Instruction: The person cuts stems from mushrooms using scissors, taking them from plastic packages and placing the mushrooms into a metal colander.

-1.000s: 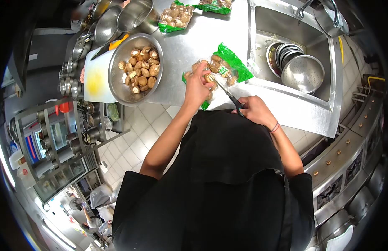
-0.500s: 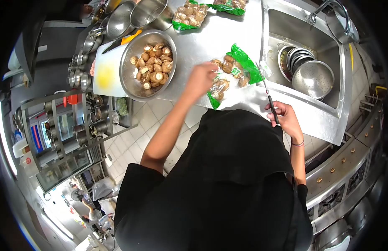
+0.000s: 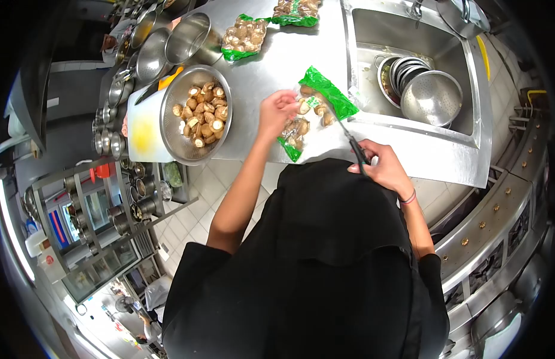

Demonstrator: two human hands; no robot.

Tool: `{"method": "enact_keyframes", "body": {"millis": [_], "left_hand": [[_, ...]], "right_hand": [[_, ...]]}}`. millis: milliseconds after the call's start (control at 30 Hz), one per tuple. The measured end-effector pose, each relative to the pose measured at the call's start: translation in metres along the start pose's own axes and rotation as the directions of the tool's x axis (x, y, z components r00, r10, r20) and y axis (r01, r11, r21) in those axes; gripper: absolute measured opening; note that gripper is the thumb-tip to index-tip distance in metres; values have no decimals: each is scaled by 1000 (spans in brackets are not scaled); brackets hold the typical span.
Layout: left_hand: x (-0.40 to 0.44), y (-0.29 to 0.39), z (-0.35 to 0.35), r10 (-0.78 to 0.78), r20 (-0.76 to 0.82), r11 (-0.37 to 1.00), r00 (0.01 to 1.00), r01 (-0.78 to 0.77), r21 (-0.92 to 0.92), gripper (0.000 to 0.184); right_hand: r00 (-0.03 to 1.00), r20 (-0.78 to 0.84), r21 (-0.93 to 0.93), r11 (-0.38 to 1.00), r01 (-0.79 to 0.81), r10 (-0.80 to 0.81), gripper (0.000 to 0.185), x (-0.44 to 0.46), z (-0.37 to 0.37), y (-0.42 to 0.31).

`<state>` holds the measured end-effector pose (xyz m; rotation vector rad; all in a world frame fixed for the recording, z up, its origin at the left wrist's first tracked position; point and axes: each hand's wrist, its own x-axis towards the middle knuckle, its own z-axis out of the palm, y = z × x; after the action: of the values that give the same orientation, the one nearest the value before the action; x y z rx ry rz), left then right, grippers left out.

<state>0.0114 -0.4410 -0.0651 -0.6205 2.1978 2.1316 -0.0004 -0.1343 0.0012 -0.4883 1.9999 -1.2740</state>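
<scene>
My left hand (image 3: 278, 112), its fingers loosely bent and apart with nothing seen between them, is just left of the opened plastic bag of brown mushrooms (image 3: 313, 105) with green ends. My right hand (image 3: 379, 165) holds black-handled scissors (image 3: 356, 148), their blades pointing up and left to the bag's right side. Nearer my apron, more mushrooms (image 3: 296, 128) lie in clear plastic with a green end. A perforated metal bowl (image 3: 167, 122) on the left holds several mushrooms (image 3: 205, 110).
Two full mushroom packs (image 3: 244, 39) (image 3: 296, 11) lie farther back on the steel counter (image 3: 244, 84). Left are a white cutting board (image 3: 143, 128), a knife and metal bowls (image 3: 187, 37). A sink (image 3: 463, 66) with colanders (image 3: 432, 99) is at right; a person (image 3: 149, 328) is far off, lower left.
My left hand has let go of a mushroom and drawn slightly left of the bag. The scissors moved away from my left hand to the right. Another pale-bottomed mushroom shows in the bowl.
</scene>
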Motion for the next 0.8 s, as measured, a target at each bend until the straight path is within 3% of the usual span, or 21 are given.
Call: {"method": "enact_keyframes", "body": {"millis": [100,133,167,233,267,300,367,500,567,600,633,667,700,800], "left_hand": [[-10,-14,-12,3,41,1000,999,-2,-16,25],[-17,-6,-5,11,22,979,1000,-15,204,31],[-23,2,5,17,12,980,1000,-19,200,31],[-27,15,24,213,14,752,977,-172,636,37],[-24,18,29,90,3,749,996,-70,659,44],[-22,14,33,90,-6,755,996,-64,653,44],[-14,2,38,257,-38,679,966,-152,718,49],[5,-23,37,320,-50,637,946,-176,751,46],[16,-42,29,50,-89,915,995,-10,403,49],[13,-31,27,55,-87,913,995,-15,407,49],[2,-11,23,-78,-57,992,995,83,92,51],[-10,4,22,-200,13,953,980,198,-229,52],[-18,9,21,-212,14,951,977,210,-227,52],[-35,16,17,-54,40,966,998,62,-250,57]], "right_hand": [[999,35,-124,992,-25,29,37,11,9,-6],[1000,-6,-115,993,-13,12,38,16,15,-2],[999,-50,-109,994,4,-10,41,22,18,-1],[998,-57,-104,994,-24,18,40,24,19,-2],[998,-69,-87,996,-13,7,40,23,18,0],[997,-82,-71,997,-3,-3,39,21,16,2],[995,-98,-110,994,-6,-5,40,18,12,9],[991,-137,-178,984,-19,-6,42,17,8,9],[990,-137,-204,979,-6,-23,43,18,10,6],[990,-139,-229,973,2,-34,44,19,10,4],[989,-142,-224,975,-2,-30,44,21,12,2],[988,-141,-291,956,23,-67,45,23,14,-3],[986,-133,-357,933,48,-102,45,25,16,-6],[977,-113,-466,878,108,-180,44,33,22,-5]]}}
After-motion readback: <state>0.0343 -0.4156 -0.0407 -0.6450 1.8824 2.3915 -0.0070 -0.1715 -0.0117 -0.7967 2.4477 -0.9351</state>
